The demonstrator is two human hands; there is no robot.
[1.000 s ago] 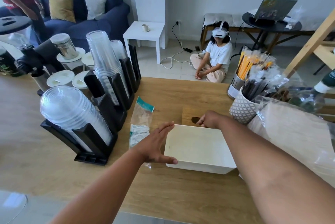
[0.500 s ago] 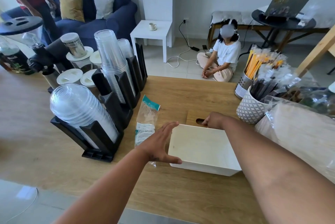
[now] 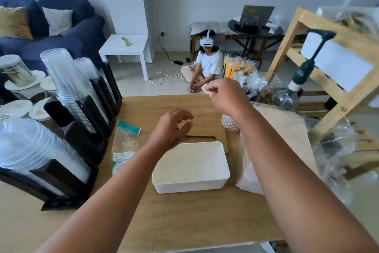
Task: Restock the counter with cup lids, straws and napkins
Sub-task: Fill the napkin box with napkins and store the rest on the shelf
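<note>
A white box (image 3: 190, 167) lies on the wooden counter (image 3: 184, 218), with a slotted wooden lid (image 3: 205, 132) flat behind it. My left hand (image 3: 172, 127) hovers above the box's far edge, fingers apart and holding nothing. My right hand (image 3: 224, 93) is raised higher, loosely curled and empty, in front of the wrapped straws (image 3: 239, 70). A bagged pack of napkins (image 3: 276, 146) lies right of the box. Clear dome lids (image 3: 30, 148) and stacked clear cups (image 3: 69, 86) fill a black rack (image 3: 82, 140) at the left.
An emptied plastic wrapper (image 3: 125, 144) lies between rack and box. A patterned cup (image 3: 229, 123) and clear bags (image 3: 332, 156) crowd the right side, with a wooden shelf (image 3: 336, 64) beyond. A person sits on the floor (image 3: 207, 66) past the counter. White lids (image 3: 18, 107) lie far left.
Both hands have left the box and lifted: the left rose above its far edge, the right moved up toward the straws. The view shifted right.
</note>
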